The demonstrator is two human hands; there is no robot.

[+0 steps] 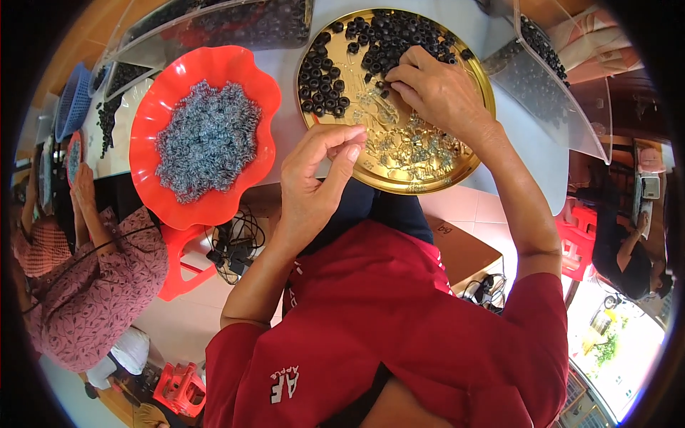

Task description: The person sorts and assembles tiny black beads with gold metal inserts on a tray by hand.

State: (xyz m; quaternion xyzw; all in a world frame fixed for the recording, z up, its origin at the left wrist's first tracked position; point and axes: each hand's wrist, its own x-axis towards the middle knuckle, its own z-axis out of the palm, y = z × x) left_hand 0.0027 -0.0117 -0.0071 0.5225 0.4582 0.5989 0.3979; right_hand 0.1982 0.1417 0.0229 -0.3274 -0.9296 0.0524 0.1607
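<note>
My left hand [314,175] is raised at the near-left rim of a round gold tray [349,71]. Its thumb and fingertips are brought together in a pinch; whatever is between them is too small to make out. Over the tray, my right hand [442,93] reaches palm down, fingers bunched at the edge of a heap of black ring-shaped parts [399,32]. Its fingertips are partly hidden, so what they hold cannot be told. More black rings [325,89] lie at the tray's left side. Small clear pieces [421,150] are scattered over its near half.
Left of the tray stands a red wavy-edged bowl [253,68] heaped with bluish clear pieces [207,139]. Clear plastic bins [564,100] with black parts flank the table's far side. A person in a patterned top [100,285] sits at left. Red stools [182,389] and cables [239,242] are below.
</note>
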